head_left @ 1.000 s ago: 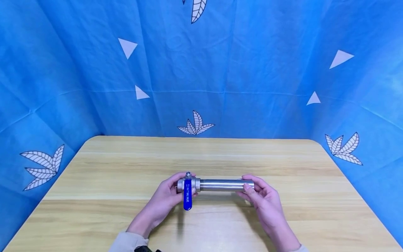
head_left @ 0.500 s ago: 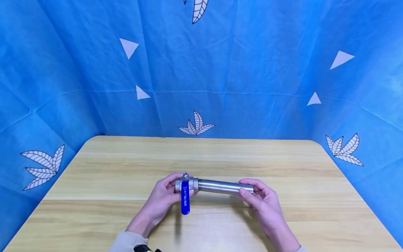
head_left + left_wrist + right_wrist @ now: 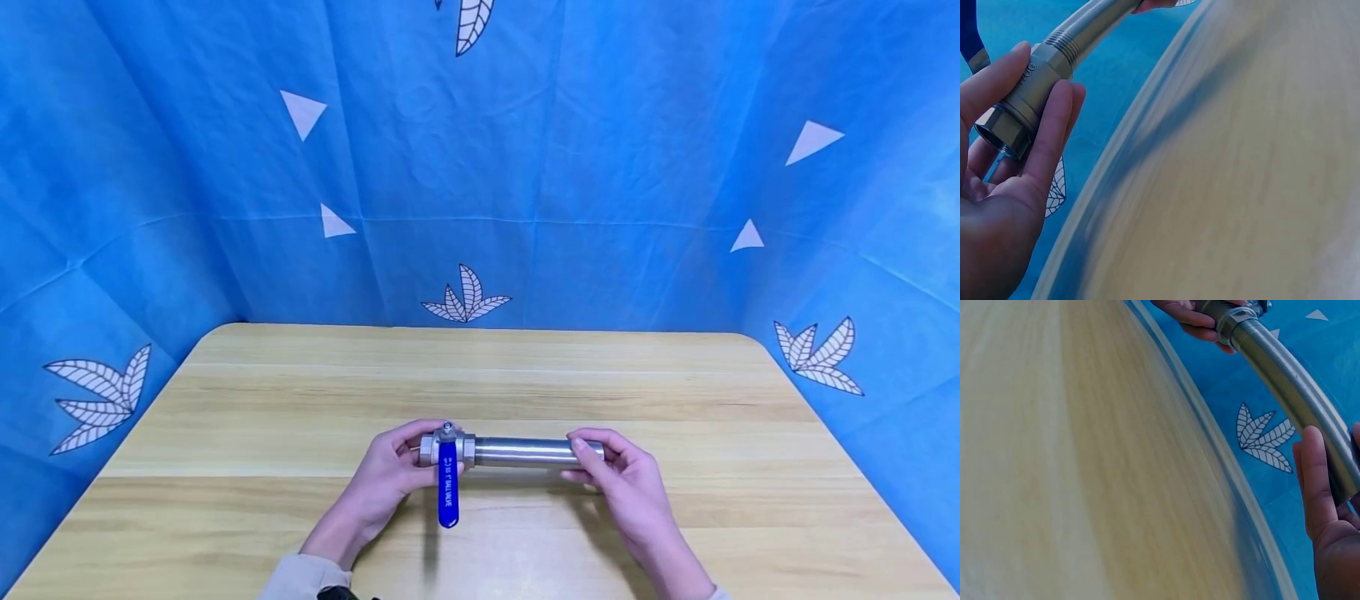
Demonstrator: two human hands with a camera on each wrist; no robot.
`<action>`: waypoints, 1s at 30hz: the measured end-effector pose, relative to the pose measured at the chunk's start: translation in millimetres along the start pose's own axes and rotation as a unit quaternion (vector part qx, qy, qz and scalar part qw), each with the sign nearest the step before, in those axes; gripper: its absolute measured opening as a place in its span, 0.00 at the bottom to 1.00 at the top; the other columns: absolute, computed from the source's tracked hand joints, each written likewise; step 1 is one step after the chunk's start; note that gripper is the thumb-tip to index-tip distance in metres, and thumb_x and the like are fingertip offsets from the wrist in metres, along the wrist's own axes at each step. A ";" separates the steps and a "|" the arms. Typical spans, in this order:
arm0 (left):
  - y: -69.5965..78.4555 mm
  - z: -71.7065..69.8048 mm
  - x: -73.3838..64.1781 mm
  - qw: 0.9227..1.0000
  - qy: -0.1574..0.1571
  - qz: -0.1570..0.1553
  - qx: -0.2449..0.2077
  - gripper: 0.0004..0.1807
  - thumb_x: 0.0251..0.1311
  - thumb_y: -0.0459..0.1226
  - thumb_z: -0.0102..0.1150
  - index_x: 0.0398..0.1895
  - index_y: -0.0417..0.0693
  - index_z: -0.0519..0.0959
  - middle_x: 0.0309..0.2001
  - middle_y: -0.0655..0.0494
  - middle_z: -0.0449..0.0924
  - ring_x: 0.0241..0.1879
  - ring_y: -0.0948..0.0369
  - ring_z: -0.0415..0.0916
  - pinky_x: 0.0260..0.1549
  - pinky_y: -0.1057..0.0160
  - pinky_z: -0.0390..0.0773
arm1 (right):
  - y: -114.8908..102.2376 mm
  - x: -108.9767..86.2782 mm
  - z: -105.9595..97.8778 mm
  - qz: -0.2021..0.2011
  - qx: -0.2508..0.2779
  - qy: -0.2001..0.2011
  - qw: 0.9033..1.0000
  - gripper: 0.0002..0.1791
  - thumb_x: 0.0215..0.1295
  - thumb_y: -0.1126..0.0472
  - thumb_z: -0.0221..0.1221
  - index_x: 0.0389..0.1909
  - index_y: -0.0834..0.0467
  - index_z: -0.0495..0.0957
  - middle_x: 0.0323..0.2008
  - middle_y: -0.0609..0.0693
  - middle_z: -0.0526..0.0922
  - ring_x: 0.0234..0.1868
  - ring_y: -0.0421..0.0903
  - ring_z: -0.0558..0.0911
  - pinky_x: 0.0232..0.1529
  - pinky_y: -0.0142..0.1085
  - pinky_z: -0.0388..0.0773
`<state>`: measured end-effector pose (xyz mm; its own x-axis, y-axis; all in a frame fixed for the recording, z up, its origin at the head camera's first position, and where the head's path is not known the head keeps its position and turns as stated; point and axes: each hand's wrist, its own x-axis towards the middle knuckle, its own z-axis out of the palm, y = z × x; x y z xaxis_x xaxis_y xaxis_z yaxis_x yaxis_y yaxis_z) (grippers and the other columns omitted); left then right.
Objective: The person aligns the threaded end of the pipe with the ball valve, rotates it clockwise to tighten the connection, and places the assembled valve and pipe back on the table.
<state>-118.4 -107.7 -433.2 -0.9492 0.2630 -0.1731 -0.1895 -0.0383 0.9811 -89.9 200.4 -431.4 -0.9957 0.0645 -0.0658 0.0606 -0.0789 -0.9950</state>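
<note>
My left hand (image 3: 386,471) grips a steel ball valve (image 3: 428,450) by its body, thumb on the near side and fingers behind. The valve's blue lever handle (image 3: 448,487) points toward me and carries white lettering. From the valve's right end runs a straight steel pipe (image 3: 525,452), whose threads (image 3: 1061,45) show at the joint in the left wrist view. My right hand (image 3: 630,479) holds the pipe's far right end between thumb and fingers. Valve and pipe lie nearly level above the table. In the left wrist view the valve's free hexagonal end (image 3: 1005,131) is open and hollow.
A light wood-grain table (image 3: 480,375) with rounded back corners lies below both hands. Blue cloth (image 3: 637,125) printed with white leaves and triangles hangs behind it and at both sides. A dark band (image 3: 339,592) sits at the left wrist.
The pipe's right end dipped half a second ago and is now closer to level. The valve has tilted so its blue handle reaches lower in the head view. Both hands keep their hold.
</note>
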 end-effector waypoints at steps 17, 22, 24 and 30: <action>6.5 -0.3 -1.5 1.000 -0.016 -0.005 0.007 0.33 0.55 0.33 0.81 0.67 0.44 0.82 0.59 0.49 0.86 0.57 0.55 0.85 0.60 0.62 0.82 | -1.6 -0.4 -15.4 -0.114 -0.030 -0.080 0.990 0.15 0.63 0.76 0.67 0.51 0.74 0.82 0.55 0.49 0.89 0.59 0.44 0.85 0.59 0.31 0.85; 6.1 0.6 -1.4 1.000 -0.015 -0.009 0.018 0.33 0.55 0.32 0.81 0.67 0.46 0.83 0.64 0.47 0.83 0.61 0.54 0.82 0.62 0.60 0.81 | -3.7 0.0 -17.8 -0.121 -0.020 -0.088 0.989 0.17 0.64 0.77 0.67 0.53 0.74 0.81 0.56 0.50 0.89 0.58 0.44 0.86 0.58 0.32 0.86; 5.5 0.5 -1.6 1.000 -0.017 -0.009 0.016 0.33 0.54 0.31 0.80 0.67 0.46 0.83 0.64 0.47 0.83 0.61 0.54 0.81 0.62 0.60 0.81 | -4.0 0.3 -16.6 -0.095 -0.026 -0.075 0.992 0.18 0.66 0.74 0.67 0.56 0.74 0.80 0.55 0.49 0.89 0.55 0.43 0.87 0.57 0.34 0.88; 5.2 1.3 -3.0 1.000 -0.022 -0.010 0.002 0.34 0.54 0.30 0.80 0.68 0.45 0.82 0.65 0.46 0.81 0.62 0.54 0.83 0.63 0.60 0.81 | -4.0 0.9 -3.4 0.004 -0.050 -0.001 0.999 0.18 0.75 0.61 0.65 0.59 0.68 0.82 0.49 0.49 0.88 0.40 0.46 0.90 0.50 0.40 0.91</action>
<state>-116.3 -107.4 -427.4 -0.9334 0.3051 -0.1890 -0.2071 -0.0280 0.9779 -90.8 204.1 -427.8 -0.9954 0.0619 -0.0730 0.0744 0.0202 -0.9970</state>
